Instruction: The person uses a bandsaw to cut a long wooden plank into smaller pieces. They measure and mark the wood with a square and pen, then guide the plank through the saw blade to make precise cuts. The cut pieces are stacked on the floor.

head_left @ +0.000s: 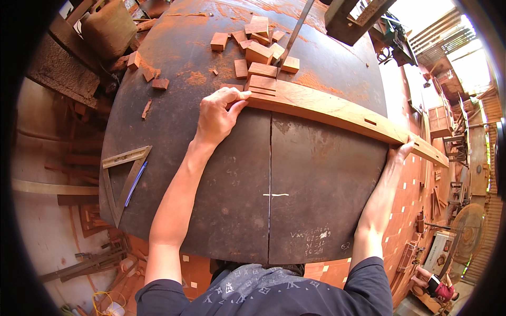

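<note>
A long reddish-brown wooden beam (327,108) with slots cut into it lies slantwise across the dark saw table (226,195). The thin upright blade of a band saw (295,37) meets the beam close to its left end. My left hand (217,117) pinches that end, its thumb and fingertips just left of the cut slots. Farther along, my right hand (400,150) is wrapped round the beam near the table's right edge, partly hidden by the wood. The beam's right end sticks out past the table.
Several offcut blocks (259,52) are heaped beside the blade amid orange sawdust (196,78). At the table's left edge lie a triangular square (126,156) and a blue pen (136,184). A saw guide (350,21) hangs overhead. Another person (441,288) sits far off at the lower right.
</note>
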### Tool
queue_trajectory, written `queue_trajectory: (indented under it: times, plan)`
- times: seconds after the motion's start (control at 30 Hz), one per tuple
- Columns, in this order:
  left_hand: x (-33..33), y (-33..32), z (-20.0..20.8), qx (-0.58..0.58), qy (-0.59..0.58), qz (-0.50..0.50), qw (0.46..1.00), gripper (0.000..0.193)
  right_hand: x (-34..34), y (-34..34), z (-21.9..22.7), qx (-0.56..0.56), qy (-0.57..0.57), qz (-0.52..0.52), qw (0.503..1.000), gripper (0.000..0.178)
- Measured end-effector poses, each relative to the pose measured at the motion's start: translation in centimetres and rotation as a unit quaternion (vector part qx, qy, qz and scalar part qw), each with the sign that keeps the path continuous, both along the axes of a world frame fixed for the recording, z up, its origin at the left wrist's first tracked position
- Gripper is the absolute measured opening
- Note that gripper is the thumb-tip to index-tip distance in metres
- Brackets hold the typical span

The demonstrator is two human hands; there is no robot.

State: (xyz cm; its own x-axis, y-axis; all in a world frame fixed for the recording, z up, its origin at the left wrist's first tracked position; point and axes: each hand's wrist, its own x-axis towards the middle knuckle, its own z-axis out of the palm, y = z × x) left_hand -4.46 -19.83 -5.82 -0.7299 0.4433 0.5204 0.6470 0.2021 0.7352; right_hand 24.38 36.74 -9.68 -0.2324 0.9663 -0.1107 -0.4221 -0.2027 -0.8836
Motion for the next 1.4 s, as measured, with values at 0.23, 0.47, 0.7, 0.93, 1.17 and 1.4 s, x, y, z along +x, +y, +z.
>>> queue_trajectory:
  times: [0.23, 0.47, 0.7, 0.93, 1.17, 1.4]
  plan:
    - [0.0, -0.2, -0.1, 0.007, -0.011, -0.007, 1.0, 0.02, -0.3, -0.3, 0.1, -0.016, -0.013, -0.014, 1.0, 0.047]
    - [0.1, -0.1, 0.0, -0.007, 0.018, 0.004, 1.0, 0.012, -0.7, -1.5, 0.7, -0.001, -0.018, -0.017, 1.0, 0.05]
    - [-0.1, 0.3, 0.0, 0.005, 0.0, 0.001, 1.0, 0.011, -0.6, -1.5, 0.9, -0.001, -0.015, -0.025, 1.0, 0.055]
    - [-0.4, 0.1, -0.1, 0.0, 0.011, 0.008, 1.0, 0.012, -0.3, -1.1, 0.5, -0.002, 0.049, 0.038, 0.998, 0.069]
    - [-0.4, 0.2, -0.2, 0.004, 0.003, 0.001, 1.0, 0.014, -0.2, -1.7, 1.2, 0.009, 0.008, 0.027, 1.0, 0.071]
    - [-0.5, 0.1, 0.0, -0.001, -0.006, -0.002, 1.0, 0.011, -0.8, -2.8, 1.6, -0.011, -0.006, -0.02, 1.0, 0.068]
